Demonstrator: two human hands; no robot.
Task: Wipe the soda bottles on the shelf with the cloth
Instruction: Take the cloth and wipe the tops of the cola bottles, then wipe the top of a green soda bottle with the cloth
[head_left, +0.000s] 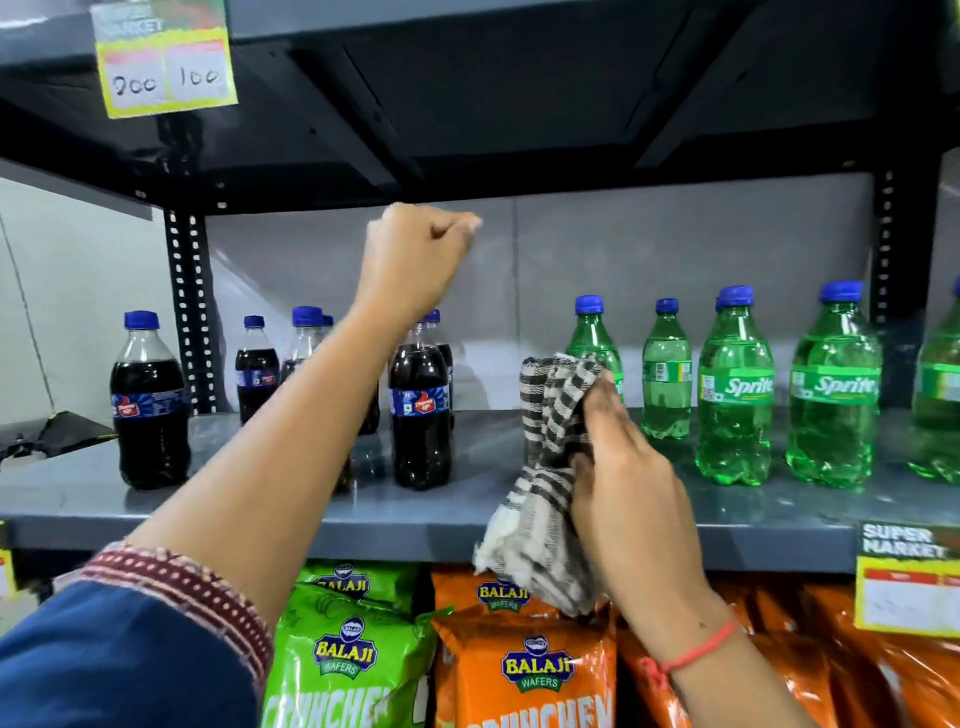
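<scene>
Dark cola bottles with blue caps stand on the left half of the grey metal shelf. Green Sprite bottles with blue caps line its right half. My right hand grips a brown-and-white checked cloth, which hangs over the shelf's front edge, just in front of the leftmost green bottle. My left hand is raised above the cola bottles, closed in a fist with nothing visible in it. My left forearm hides part of several cola bottles.
An upper shelf sits close above the bottles, with a yellow price tag at its left. Green and orange wafer bags fill the row below. Another price tag hangs at the lower right. Perforated black uprights frame the bay.
</scene>
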